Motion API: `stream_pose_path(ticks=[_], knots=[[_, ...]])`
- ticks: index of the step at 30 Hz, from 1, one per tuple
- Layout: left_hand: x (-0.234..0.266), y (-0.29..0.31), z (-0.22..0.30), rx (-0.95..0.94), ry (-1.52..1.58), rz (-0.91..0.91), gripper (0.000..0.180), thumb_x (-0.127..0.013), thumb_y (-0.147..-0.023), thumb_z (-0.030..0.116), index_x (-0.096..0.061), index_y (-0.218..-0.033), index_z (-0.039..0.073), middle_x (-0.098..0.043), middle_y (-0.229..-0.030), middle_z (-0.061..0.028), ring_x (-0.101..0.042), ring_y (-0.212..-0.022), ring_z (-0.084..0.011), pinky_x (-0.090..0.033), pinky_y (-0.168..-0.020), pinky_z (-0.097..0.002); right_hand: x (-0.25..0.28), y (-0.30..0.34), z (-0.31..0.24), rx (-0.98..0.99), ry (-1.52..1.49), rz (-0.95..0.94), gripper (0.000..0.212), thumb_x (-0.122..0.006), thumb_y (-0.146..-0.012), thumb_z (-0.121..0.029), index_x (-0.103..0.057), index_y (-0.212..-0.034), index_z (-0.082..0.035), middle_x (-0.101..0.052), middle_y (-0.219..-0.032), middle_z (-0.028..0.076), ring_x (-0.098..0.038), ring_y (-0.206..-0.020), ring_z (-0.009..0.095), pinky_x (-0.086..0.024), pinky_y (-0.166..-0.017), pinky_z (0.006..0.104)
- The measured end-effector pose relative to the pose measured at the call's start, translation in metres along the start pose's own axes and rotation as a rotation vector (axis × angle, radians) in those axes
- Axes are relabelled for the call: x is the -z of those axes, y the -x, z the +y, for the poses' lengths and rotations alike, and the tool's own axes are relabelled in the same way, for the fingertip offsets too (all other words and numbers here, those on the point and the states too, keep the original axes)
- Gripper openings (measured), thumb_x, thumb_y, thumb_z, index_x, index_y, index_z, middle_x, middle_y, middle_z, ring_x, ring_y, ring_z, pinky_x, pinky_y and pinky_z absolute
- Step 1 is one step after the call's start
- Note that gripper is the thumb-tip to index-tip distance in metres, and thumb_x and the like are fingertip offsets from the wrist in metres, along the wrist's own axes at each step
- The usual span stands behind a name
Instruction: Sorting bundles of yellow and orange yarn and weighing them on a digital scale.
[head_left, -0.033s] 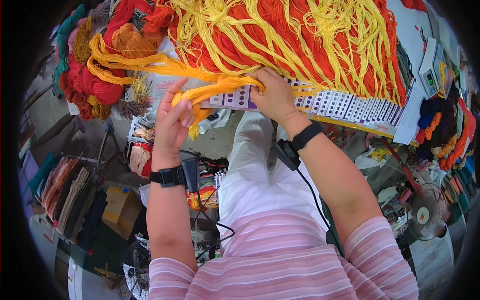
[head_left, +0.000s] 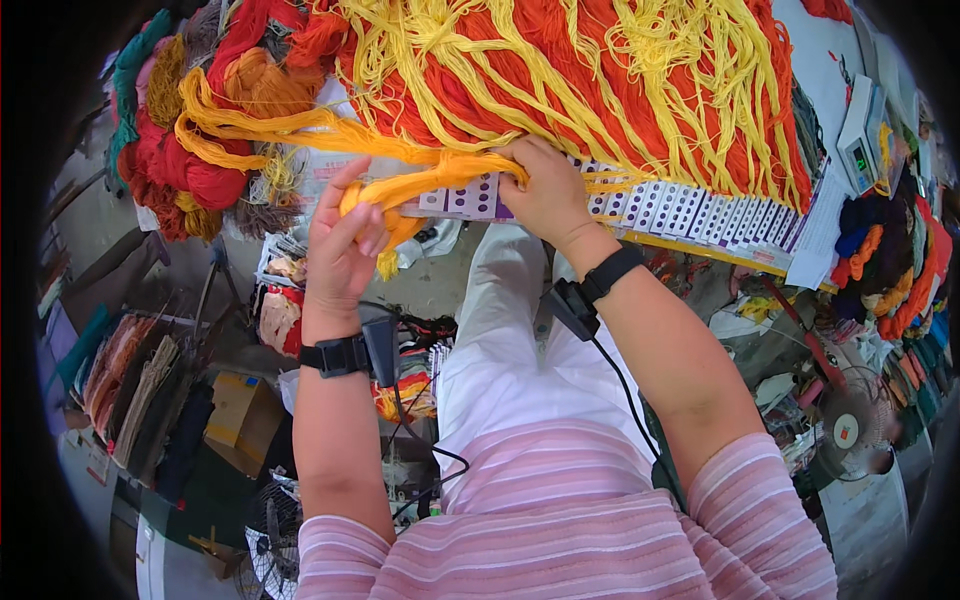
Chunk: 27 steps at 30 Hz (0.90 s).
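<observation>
A skein of orange-yellow thread (head_left: 430, 180) stretches between my hands over the near edge of the table. My right hand (head_left: 552, 192) is closed on its right end, fingers pinched round the strands. At its left end the skein loops by the thumb and fingers of my left hand (head_left: 340, 235), which are bent round it; part of the grip is hidden. Loose strands of the same colour trail to the far left. Just beyond my hands, yellow thread bundles (head_left: 660, 60) lie across red-orange thread (head_left: 590, 100).
White cards with purple dots (head_left: 700, 212) line the table's near edge. Beyond them to the right stands a digital scale (head_left: 862, 135). Coloured skeins (head_left: 215, 180) heap at the left. A cardboard box (head_left: 243, 425) and a fan (head_left: 850, 430) stand lower down. Cables hang from both wrist straps.
My left hand has shifted very slightly left, and the skein by it sits a little differently. My right hand looks the same.
</observation>
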<state>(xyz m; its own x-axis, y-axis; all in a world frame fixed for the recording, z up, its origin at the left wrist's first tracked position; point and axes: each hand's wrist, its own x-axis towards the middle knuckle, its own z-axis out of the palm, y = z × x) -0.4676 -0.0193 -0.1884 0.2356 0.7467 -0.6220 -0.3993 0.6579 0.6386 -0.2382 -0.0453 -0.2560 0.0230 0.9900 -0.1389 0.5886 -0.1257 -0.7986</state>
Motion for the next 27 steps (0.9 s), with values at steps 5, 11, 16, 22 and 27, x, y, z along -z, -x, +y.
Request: stream_pose_path(ticks=[5,11,16,22,27], knots=[[0.003,0.016,0.019,-0.117,0.138,-0.133,0.047,-0.054,-0.082,0.009,-0.040,-0.126,0.003,-0.049,-0.068,-0.0014,-0.039,-0.050,-0.0047,-0.031,-0.048,-0.0175,-0.001,-0.001,0.000,-0.032,-0.028,-0.057,0.021,-0.061,-0.067,-0.013,-0.061,-0.088,-0.012,-0.058,-0.090,0.004,-0.057,-0.084,0.027,-0.047,-0.069,0.0355],[0.021,0.044,0.050,-0.261,0.019,-0.186,0.038,-0.049,-0.086,0.014,-0.044,-0.122,0.005,-0.044,-0.066,0.0012,-0.036,-0.049,-0.0039,-0.032,-0.048,-0.0179,-0.005,0.000,-0.007,-0.050,0.065,0.001,0.020,-0.064,-0.067,-0.014,-0.061,-0.087,-0.014,-0.058,-0.088,0.004,-0.057,-0.083,0.026,-0.047,-0.068,0.0361],[0.020,0.062,0.065,-0.331,0.129,-0.216,0.030,-0.048,-0.086,0.011,-0.046,-0.116,0.009,-0.044,-0.062,0.0037,-0.040,-0.048,-0.0032,-0.031,-0.048,-0.0173,-0.005,0.003,-0.010,-0.039,0.033,0.034,0.020,-0.066,-0.067,-0.016,-0.061,-0.086,-0.019,-0.056,-0.085,0.001,-0.056,-0.083,0.024,-0.047,-0.068,0.0350],[-0.001,0.065,0.081,-0.396,0.357,-0.358,0.022,-0.052,-0.085,0.009,-0.049,-0.105,0.017,-0.038,-0.053,0.0079,-0.036,-0.046,-0.0020,-0.029,-0.047,-0.0172,-0.010,0.005,-0.012,-0.022,0.091,0.079,0.015,-0.067,-0.066,-0.016,-0.063,-0.080,-0.019,-0.055,-0.082,-0.002,-0.055,-0.082,0.020,-0.047,-0.066,0.0317],[-0.001,0.065,0.082,-0.390,0.385,-0.372,0.021,-0.052,-0.086,0.009,-0.049,-0.105,0.018,-0.038,-0.053,0.0079,-0.036,-0.046,-0.0022,-0.030,-0.047,-0.0173,-0.016,0.004,-0.012,-0.017,0.100,0.127,0.013,-0.067,-0.066,-0.016,-0.063,-0.078,-0.019,-0.055,-0.080,-0.002,-0.055,-0.081,0.020,-0.047,-0.065,0.0314]])
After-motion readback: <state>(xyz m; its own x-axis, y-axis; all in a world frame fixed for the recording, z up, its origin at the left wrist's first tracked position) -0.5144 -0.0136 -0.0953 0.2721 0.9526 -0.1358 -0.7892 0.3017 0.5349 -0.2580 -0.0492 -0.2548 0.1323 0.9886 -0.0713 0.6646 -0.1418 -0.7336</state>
